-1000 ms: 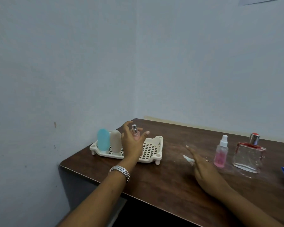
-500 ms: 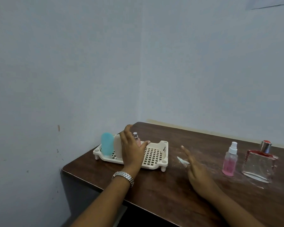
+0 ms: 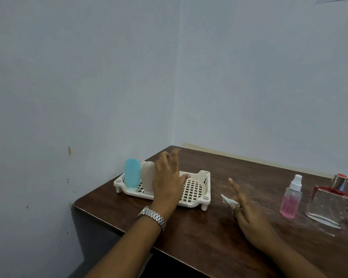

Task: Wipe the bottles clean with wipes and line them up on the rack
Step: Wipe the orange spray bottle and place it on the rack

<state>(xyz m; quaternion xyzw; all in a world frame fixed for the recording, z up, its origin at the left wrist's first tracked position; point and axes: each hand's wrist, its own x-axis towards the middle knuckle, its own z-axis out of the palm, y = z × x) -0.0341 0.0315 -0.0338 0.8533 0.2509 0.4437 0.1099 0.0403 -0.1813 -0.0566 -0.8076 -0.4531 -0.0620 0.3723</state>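
Pale blue walls meet in a corner behind a dark wooden bench (image 3: 189,233). On it the cream slotted rack (image 3: 197,187) holds a blue bottle (image 3: 132,172) and a beige bottle (image 3: 147,173) upright at its left end. The left hand (image 3: 167,183) hangs over the rack with fingers spread; whether it covers a third bottle I cannot tell. The right hand (image 3: 249,215) rests on the bench, a crumpled wipe (image 3: 228,201) pinched between its fingers. Two wait well to the right: a pink spray bottle (image 3: 291,197), part-filled, beside a clear glass perfume bottle (image 3: 329,205). A careless sweep of the left hand could topple the standing bottles; the glass one looks slippery.
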